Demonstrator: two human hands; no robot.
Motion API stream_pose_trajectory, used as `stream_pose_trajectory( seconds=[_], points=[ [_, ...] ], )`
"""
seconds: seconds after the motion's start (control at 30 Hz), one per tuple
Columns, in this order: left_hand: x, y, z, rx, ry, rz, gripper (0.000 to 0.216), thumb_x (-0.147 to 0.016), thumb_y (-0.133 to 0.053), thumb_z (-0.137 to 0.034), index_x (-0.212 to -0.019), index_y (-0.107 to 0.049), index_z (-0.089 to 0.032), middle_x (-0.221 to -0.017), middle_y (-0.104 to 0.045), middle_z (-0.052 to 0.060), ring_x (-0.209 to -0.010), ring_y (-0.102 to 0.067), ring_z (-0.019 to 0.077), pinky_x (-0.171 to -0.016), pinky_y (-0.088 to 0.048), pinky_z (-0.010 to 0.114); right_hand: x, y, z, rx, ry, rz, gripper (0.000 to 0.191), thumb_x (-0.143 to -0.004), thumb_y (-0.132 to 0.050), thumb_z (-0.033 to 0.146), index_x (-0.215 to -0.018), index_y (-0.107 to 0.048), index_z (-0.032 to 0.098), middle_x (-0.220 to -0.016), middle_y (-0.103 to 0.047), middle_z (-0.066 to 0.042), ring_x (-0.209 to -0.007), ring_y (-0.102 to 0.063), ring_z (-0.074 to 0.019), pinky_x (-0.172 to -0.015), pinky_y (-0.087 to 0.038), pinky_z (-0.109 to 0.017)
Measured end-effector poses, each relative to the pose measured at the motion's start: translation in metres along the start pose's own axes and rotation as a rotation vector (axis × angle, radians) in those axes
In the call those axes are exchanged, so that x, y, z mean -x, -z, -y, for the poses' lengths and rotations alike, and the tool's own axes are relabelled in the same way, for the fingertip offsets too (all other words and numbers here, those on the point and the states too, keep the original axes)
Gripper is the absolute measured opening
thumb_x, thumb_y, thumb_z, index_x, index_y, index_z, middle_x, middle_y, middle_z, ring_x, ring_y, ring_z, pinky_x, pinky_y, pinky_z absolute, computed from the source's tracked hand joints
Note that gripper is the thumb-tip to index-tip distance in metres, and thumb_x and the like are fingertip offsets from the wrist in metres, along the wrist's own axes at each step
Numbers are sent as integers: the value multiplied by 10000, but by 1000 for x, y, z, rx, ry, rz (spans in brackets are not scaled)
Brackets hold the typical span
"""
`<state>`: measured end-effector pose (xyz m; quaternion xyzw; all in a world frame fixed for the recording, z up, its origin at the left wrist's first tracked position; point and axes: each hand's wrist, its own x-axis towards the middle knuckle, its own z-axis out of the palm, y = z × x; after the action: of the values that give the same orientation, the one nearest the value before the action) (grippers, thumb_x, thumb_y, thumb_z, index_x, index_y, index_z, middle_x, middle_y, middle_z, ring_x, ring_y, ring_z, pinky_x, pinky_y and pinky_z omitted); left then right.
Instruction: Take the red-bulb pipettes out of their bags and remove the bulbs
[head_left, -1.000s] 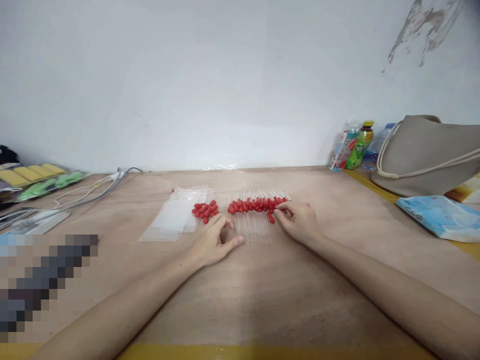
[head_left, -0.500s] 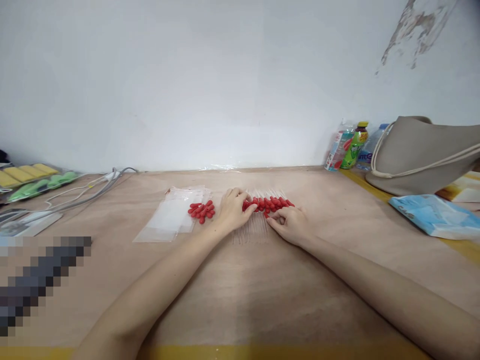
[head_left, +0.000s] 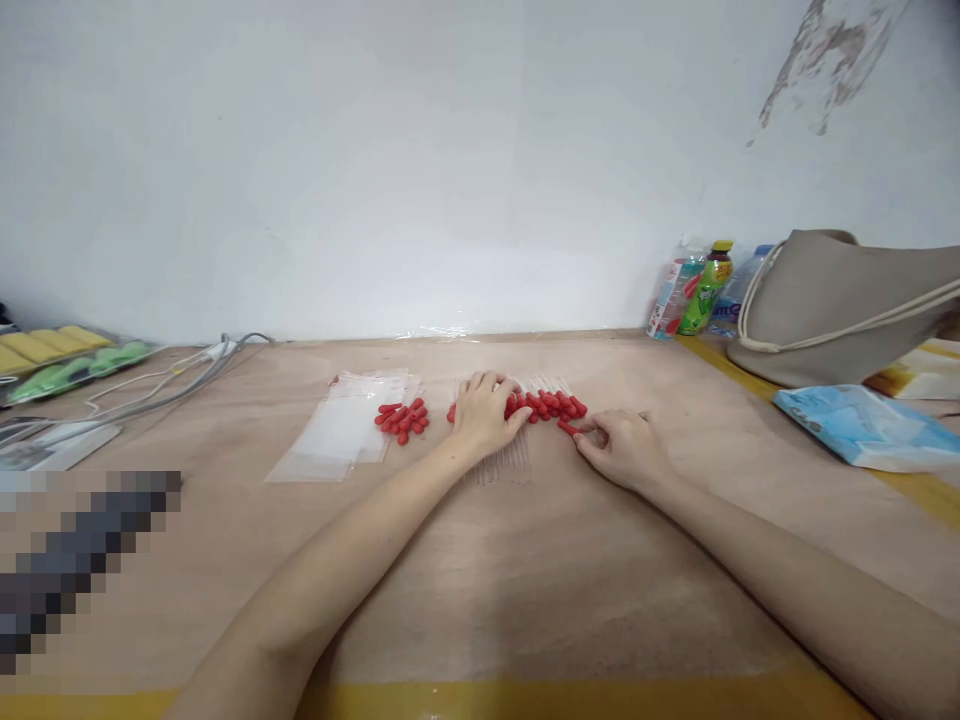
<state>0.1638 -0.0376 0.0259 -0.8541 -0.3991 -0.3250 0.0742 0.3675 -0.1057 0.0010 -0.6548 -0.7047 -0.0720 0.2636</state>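
A row of glass droppers with red rubber bulbs [head_left: 553, 403] lies across the middle of the table, thin clear tubes pointing both away and toward me. My left hand [head_left: 489, 415] rests palm down over the left part of this row, fingers stretched out, covering several bulbs. At the row's right end, my right hand [head_left: 619, 445] pinches a red rubber dropper bulb [head_left: 568, 427] between thumb and forefinger; whether a tube is attached is hidden. A separate pile of red bulbs [head_left: 403, 420] lies left of my left hand, partly over clear plastic bags [head_left: 322, 440].
Bottles [head_left: 706, 290], a grey bag [head_left: 847, 300] and a blue-white packet [head_left: 862, 425] stand or lie at right. Cables [head_left: 202, 375] and packs of yellow and green pieces [head_left: 64, 350] are at left. A white wall [head_left: 375, 170] closes off the back.
My right hand has moved right along the row with the red bulb in its pinch. The left hand has shifted slightly right, uncovering a red bulb at the row's left end.
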Motion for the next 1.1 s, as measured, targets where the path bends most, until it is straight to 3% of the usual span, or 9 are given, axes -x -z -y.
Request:
stream_pose_trajectory(
  seconds=[0.13,0.4,0.6,0.73,0.9,1.0,1.1],
  points=[
    [-9,-6,-8,-46,-116,40,274,-767,-585,-334,-1005,-574,-198,-1061,-542,77,-1010,-442,251,-829,-338,400,1,-1,0,-18,-24,-35,299,-745,-495,467,-752,-641,206,-590,-586,12,-660,-547,-169,-650,-219,-291],
    [-18,-17,-8,16,-140,100,125,-823,-496,-207,-846,-618,-192,-924,-589,61,-935,-487,234,-804,-354,405,0,-2,2,-42,-9,-74,268,-754,-484,428,-718,-639,212,-548,-556,20,-629,-534,-152,-646,-208,-288],
    [-19,-16,-8,159,-80,4,190,-889,-358,-156,-943,-540,-173,-952,-551,62,-891,-518,169,-788,-420,311,0,-6,0,-68,-8,-153,306,-783,-465,440,-695,-637,202,-540,-556,10,-620,-536,-152,-651,-214,-297],
    [-3,4,-11,392,-109,-136,194,-899,-337,-145,-986,-506,-181,-988,-545,63,-927,-532,146,-824,-444,292,0,-8,-2,-101,29,-269,259,-802,-474,393,-813,-646,200,-661,-594,-13,-674,-553,-159,-699,-272,-320],
    [51,43,0,457,-253,-35,207,-887,-374,-132,-1022,-520,-189,-1074,-575,77,-1035,-532,156,-903,-442,330,4,-2,10,-179,242,-414,455,-786,-526,402,-1164,-519,149,-1106,-559,-136,-992,-522,-243,-841,-385,-382],
    [81,56,11,488,-239,40,234,-889,-353,-131,-1031,-531,-186,-1069,-599,85,-1033,-549,166,-885,-464,347,8,1,28,-176,479,-324,541,-798,-526,415,-1275,-432,178,-1237,-508,-121,-1138,-454,-256,-953,-355,-418],
    [94,59,15,534,-188,95,225,-888,-356,-139,-1015,-537,-178,-1043,-616,95,-1012,-566,174,-863,-479,357,11,-1,42,-196,647,-215,480,-817,-522,399,-1256,-463,215,-1167,-582,-78,-1175,-443,-232,-1024,-294,-451]
  ],
)
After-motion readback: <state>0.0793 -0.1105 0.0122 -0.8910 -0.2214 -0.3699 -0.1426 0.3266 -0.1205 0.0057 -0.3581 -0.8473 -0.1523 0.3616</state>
